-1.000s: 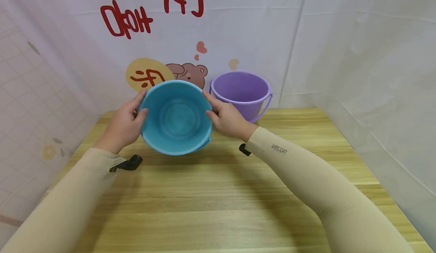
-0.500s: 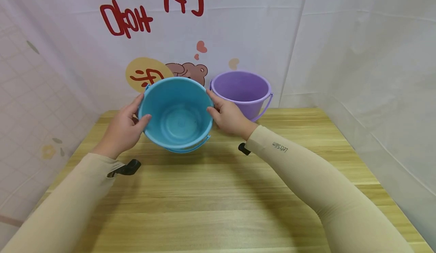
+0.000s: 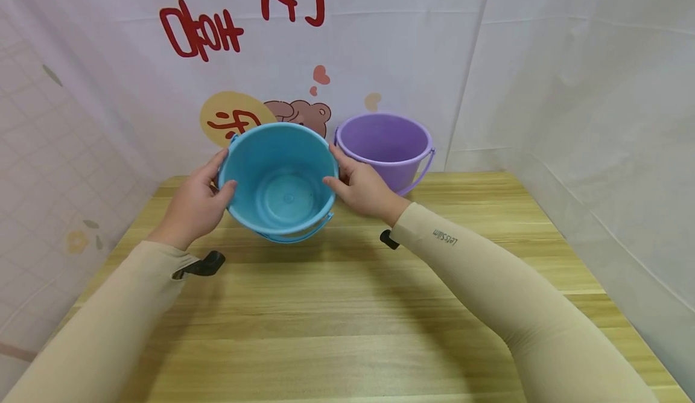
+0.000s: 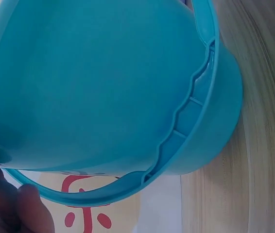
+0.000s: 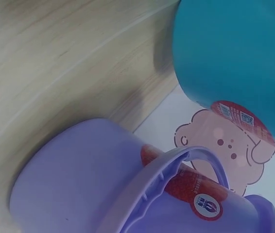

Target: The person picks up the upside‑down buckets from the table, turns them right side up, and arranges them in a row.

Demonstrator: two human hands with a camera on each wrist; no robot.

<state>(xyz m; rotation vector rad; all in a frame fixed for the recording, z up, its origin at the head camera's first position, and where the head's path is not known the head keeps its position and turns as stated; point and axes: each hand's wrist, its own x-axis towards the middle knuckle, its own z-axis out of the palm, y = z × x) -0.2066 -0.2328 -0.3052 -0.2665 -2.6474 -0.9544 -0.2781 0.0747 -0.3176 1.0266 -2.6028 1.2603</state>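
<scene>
A blue bucket [image 3: 288,180] is tilted with its mouth towards me, so its inside and round bottom show in the head view. My left hand [image 3: 195,204] grips the left of its rim, thumb inside the mouth. On the opposite side my right hand [image 3: 364,187] pinches the rim the same way. The bucket's handle [image 4: 188,109] hangs below the rim on the near side. A red label [image 5: 247,121] shows on its outer wall in the right wrist view. Just behind my right hand stands a purple bucket [image 3: 385,137], upright on the table, its handle [image 5: 147,189] lowered.
The wooden table [image 3: 336,318] stretches under both arms. At its far edge hangs a white cloth [image 3: 412,47] printed with red characters and a bear [image 3: 304,116]. More pale cloth [image 3: 608,119] closes off the right side.
The blue bucket has tipped back towards upright, its near rim rising a little. Its handle now hangs in full sight under the rim. The purple bucket has stayed in place.
</scene>
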